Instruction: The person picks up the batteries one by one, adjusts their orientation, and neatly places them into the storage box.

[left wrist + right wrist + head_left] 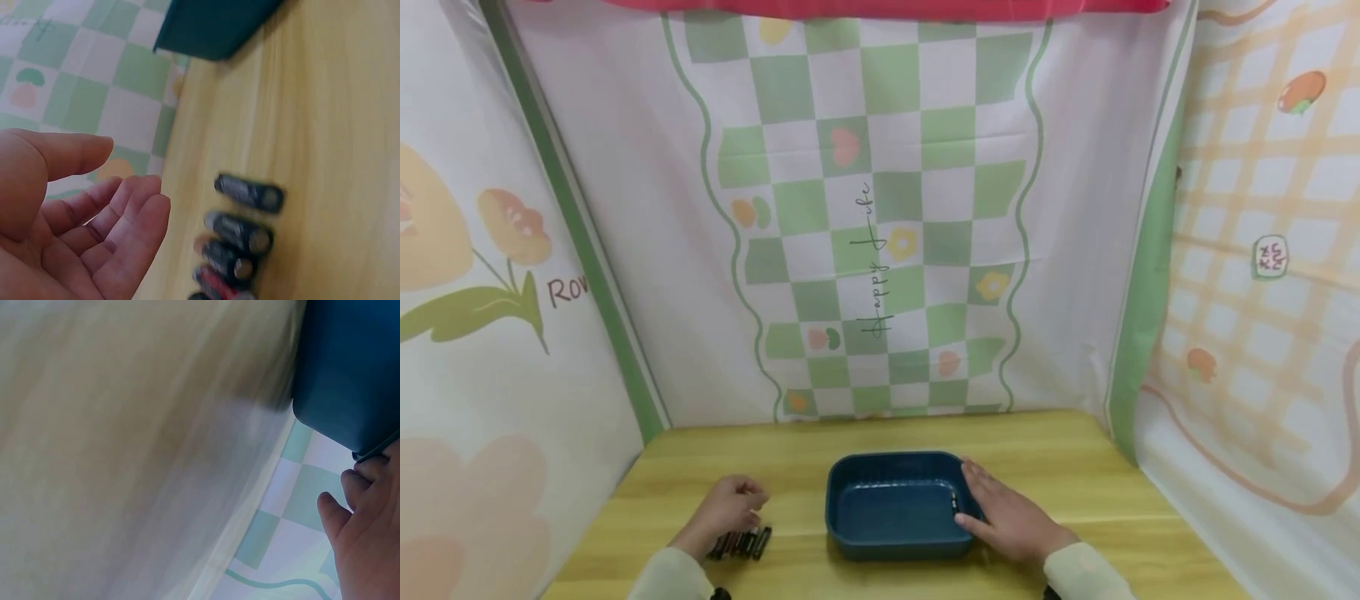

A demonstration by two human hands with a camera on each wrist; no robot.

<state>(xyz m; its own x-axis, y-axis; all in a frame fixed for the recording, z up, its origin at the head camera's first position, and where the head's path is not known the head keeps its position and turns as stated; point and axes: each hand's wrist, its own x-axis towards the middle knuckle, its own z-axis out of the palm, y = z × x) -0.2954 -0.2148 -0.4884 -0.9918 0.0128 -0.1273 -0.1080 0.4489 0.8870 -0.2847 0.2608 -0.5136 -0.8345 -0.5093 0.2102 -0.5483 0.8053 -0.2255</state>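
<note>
Left hand (726, 506) curves loosely, empty; right hand (1011, 523), straight-fingered, touches the dish (901, 550). Batteries (237, 233) look stiff, slick: pinch mid-barrel

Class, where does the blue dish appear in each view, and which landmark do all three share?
Head: the blue dish sits below center, slightly right.
Left wrist: at the top edge, partly cut off.
Right wrist: in the top right corner, partly cut off.
Shared landmark: the checkered cloth.

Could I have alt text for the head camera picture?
A right hand rests on the right rim of a blue container with a small dark object inside; the left hand is near a row of batteries on a wood-patterned table.
</note>
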